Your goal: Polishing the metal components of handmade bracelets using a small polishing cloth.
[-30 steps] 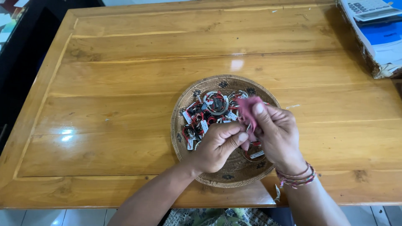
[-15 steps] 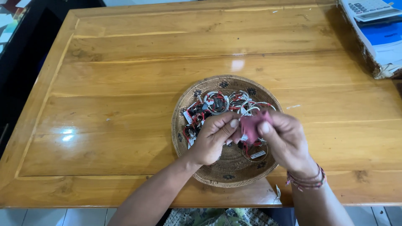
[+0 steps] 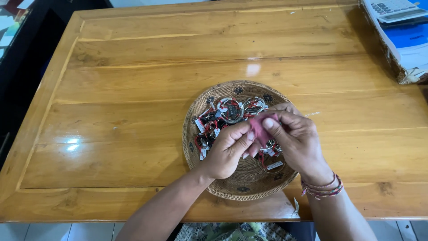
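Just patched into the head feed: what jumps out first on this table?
Both hands meet over a round woven tray at the table's near edge: the left hand and right hand pinch a small pink cloth between them. Under them lies a heap of tagged bracelets. A calculator sits far right.

Light: bright, even daylight
Glare: pale patches on the glossy tabletop (image 3: 133,67), at centre and left
Shadows: soft, faint under the hands (image 3: 263,143)
Focus: sharp; edges slightly bowed
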